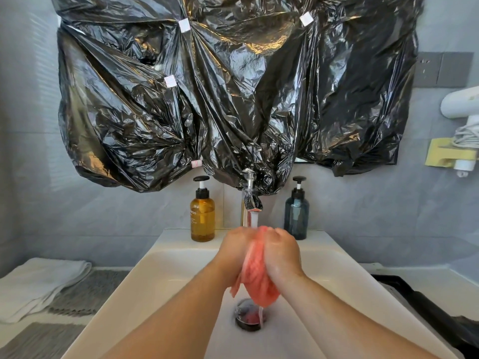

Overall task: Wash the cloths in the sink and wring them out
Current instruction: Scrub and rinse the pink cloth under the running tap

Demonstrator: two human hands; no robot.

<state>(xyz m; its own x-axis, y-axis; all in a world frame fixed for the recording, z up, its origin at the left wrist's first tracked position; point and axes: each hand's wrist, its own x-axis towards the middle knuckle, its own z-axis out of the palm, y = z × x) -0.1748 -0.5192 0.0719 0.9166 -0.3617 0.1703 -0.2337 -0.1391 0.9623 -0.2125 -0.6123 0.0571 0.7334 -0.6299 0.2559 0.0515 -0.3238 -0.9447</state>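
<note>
Head view, from the left: a folded white towel (39, 283) lies on the counter with a grey ribbed mat (85, 294) beside it, both left of the white sink (155, 281). At the back of the sink an amber pump bottle (202, 216) stands left of the chrome tap (251, 200), which runs a thin stream of water. Under that stream the left hand (234, 252) curls its fingers around the upper part of a coral-pink cloth (256, 270), gripping it tight against the right hand. The cloth is bunched into a long roll held over the middle of the basin. Its long axis runs from the tap's stream at the far end down toward the drain (247, 316) at the near end. The top is squeezed narrow between the two hands. The lower end bulges out below the wrists and hangs free just above the drain, with one loose edge sticking out to the left. Its surface looks wet and waffle-textured, and a thin trickle of water falls from its lowest point. The right hand (281, 252) wraps the cloth from the other side, fingers curled closed on it. A dark blue pump bottle (296, 215) stands right of the tap, and a white hair dryer (460, 104) hangs on the wall at far right.
</note>
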